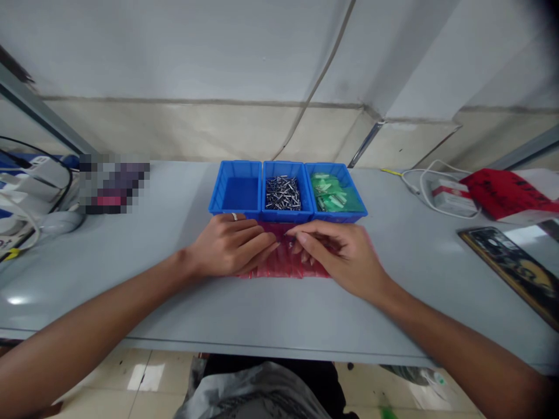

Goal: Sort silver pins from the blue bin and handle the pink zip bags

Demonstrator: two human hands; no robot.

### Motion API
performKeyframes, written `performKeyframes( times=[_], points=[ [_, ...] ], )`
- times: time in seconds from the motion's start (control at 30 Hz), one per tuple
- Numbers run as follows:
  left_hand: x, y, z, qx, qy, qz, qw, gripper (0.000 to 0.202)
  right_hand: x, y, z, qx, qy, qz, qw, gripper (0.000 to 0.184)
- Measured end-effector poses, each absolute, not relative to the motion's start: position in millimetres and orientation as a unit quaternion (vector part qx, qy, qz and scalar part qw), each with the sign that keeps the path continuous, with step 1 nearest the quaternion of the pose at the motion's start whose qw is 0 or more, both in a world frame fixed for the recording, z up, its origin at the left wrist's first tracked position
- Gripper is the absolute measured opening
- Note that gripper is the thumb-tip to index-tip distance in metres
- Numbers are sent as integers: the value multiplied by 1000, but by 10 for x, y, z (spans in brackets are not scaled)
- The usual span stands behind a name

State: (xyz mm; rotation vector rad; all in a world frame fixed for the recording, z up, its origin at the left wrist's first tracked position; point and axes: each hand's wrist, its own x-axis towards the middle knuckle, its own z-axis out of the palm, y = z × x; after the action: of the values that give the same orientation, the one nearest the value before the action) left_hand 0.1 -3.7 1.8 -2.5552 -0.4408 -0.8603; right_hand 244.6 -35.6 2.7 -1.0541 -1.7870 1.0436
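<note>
Red plastic bags (282, 266) lie flat on the table under both hands. My left hand (229, 244) rests on their left part, fingers curled together and pressed on the red plastic. A ring (234, 216) is on one of its fingers. On the right side, my right hand (343, 250) is closed in a pinch over the bags. Something small and partly dark shows at its fingertips, too small to name. Just behind the hands stands a blue bin (287, 216) full of short metal pins (283, 193).
A blue bin (238, 195) with its bottom showing stands left of the pins. Another to the right holds green plastic bags (334, 195). A phone (515, 267), a white cable (430, 203) and a red packet (510, 192) lie right. Power strips and cables (37, 192) crowd the left.
</note>
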Motion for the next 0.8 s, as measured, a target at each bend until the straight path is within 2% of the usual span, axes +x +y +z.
performKeyframes(
  times=[0.5,0.8],
  points=[
    [22,-27,8,-917,-149,-316,195,13,2453,-347,26,-425,-702,396,413,19],
    [0,-44,13,-917,-163,-311,189,7,2444,-340,27,-438,-675,387,451,14]
  ],
)
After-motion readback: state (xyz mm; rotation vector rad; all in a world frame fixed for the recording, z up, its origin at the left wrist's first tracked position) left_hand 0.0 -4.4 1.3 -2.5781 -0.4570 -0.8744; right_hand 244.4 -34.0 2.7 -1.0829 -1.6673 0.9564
